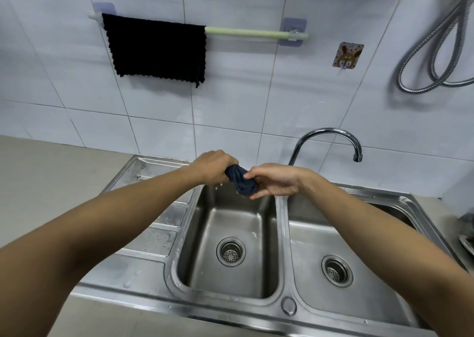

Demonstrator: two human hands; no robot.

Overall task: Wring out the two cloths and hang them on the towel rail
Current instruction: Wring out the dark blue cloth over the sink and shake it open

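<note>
A dark blue cloth [242, 181] is twisted into a tight knot-like roll between my two hands, above the back of the left sink basin [232, 223]. My left hand [211, 166] grips its left end. My right hand [275, 180] grips its right end, fingers curled under it. A few drops fall below the cloth. A black cloth [156, 48] hangs flat over the left part of the pale green towel rail [251, 33] on the tiled wall. The rail's right half is bare.
A chrome tap [331, 137] arches over the right basin [341, 254], just right of my right hand. A steel drainboard [156, 236] lies left of the basins. A metal shower hose [441, 54] loops on the wall at the right. A small adhesive hook [347, 55] sits right of the rail.
</note>
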